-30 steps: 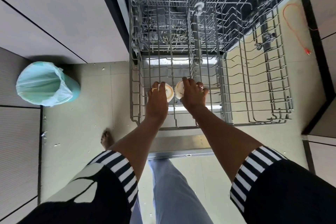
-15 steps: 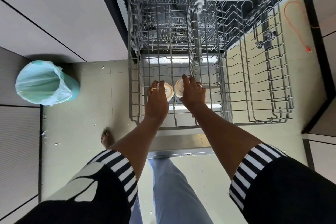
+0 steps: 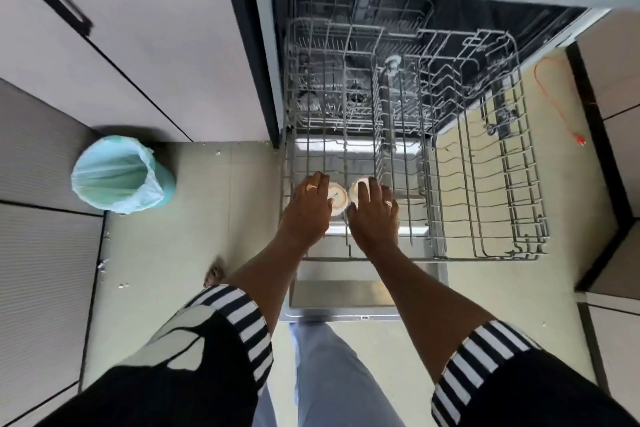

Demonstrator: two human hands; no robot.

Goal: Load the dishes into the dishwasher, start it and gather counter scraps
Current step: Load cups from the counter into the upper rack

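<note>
left hand (image 3: 308, 210) grips pale cup (image 3: 338, 199); right hand (image 3: 375, 217) grips second cup (image 3: 356, 188); both at 7 o'clock of rack (image 3: 485, 255).

Both hands are down in the pulled-out dishwasher rack (image 3: 485, 184). The left hand (image 3: 306, 210) grips the left cup (image 3: 338, 199) and the right hand (image 3: 374, 215) grips the right cup (image 3: 354, 189). The cups are pale, bases up, side by side near the rack's front left. A green-lined bin (image 3: 117, 178) stands on the floor (image 3: 207, 218) to the left, and an orange cord (image 3: 554, 97) lies far right.
</note>
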